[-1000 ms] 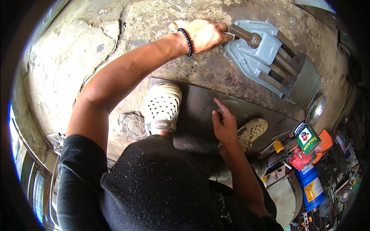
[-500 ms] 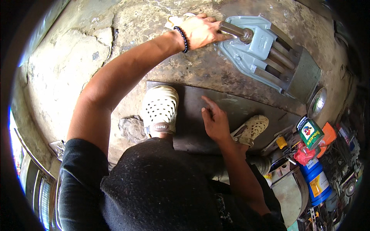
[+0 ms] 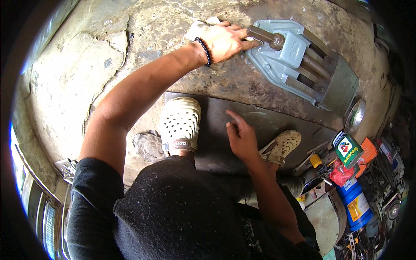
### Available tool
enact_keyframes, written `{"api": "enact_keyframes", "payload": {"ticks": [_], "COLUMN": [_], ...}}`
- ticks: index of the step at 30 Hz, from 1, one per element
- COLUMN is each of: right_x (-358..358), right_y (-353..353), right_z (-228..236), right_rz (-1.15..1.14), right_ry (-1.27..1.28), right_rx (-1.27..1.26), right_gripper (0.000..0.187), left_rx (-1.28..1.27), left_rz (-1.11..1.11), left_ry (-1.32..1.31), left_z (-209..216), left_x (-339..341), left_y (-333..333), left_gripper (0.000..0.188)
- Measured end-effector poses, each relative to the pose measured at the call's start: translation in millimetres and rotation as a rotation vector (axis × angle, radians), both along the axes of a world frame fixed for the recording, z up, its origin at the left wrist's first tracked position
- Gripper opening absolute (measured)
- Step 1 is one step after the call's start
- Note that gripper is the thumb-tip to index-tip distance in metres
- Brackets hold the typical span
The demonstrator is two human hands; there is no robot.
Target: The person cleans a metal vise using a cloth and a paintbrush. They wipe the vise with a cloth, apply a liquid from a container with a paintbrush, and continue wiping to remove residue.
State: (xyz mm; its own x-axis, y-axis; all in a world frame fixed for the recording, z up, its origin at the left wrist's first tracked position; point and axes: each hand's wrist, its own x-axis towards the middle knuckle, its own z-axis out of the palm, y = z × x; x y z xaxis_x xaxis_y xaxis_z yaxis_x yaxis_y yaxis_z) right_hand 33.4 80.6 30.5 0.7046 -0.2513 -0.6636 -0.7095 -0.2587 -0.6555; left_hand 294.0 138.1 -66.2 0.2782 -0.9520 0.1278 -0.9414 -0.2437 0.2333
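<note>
While left hand [image 3: 224, 41] touches grey vise [image 3: 291, 52], right hand [image 3: 242, 139] apart, between shoes [image 3: 181, 123]

L. hand [image 3: 222, 41], circled at the wrist by a dark bead bracelet [image 3: 204, 52], is seen at the end of a gray-blue vise [image 3: 294, 52] set on a stained floor [image 3: 229, 80], w/ a pale cloth [image 3: 197, 29] bunched against it. R. hand [image 3: 242, 138] is held above a dark metal plate [image 3: 216, 117], index finger extended, btwn two perforated cream clogs [image 3: 181, 123]. A crumpled gray rag [image 3: 148, 145] is spread just beside the L. one; at R., a green can [image 3: 348, 151] and blue bucket [image 3: 357, 208] are surrounded by clutter.
</note>
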Motion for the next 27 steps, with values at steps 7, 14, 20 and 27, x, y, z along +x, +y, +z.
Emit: {"api": "enact_keyframes", "payload": {"ticks": [7, 14, 20, 27], "right_x": [5, 6, 5, 6], "right_y": [-3, -6, -5, -7], "right_z": [2, 0, -3, 1], "right_rz": [0.057, 0.049, 0.049, 0.06], "right_ry": [0.075, 0.107, 0.073, 0.12], "right_rx": [-0.008, -0.008, -0.007, -0.007], "right_gripper": [0.037, 0.037, 0.038, 0.037], "left_rx": [-0.046, 0.013, 0.058, 0.096], "left_rz": [-0.004, 0.016, 0.027, -0.006], "left_ry": [0.033, 0.027, 0.018, 0.032], "left_z": [-5, -1, 1, -3], "left_x": [3, 1, 0, 6], "left_y": [-7, -15, -18, -16], "left_gripper": [0.045, 0.046, 0.043, 0.041]}}
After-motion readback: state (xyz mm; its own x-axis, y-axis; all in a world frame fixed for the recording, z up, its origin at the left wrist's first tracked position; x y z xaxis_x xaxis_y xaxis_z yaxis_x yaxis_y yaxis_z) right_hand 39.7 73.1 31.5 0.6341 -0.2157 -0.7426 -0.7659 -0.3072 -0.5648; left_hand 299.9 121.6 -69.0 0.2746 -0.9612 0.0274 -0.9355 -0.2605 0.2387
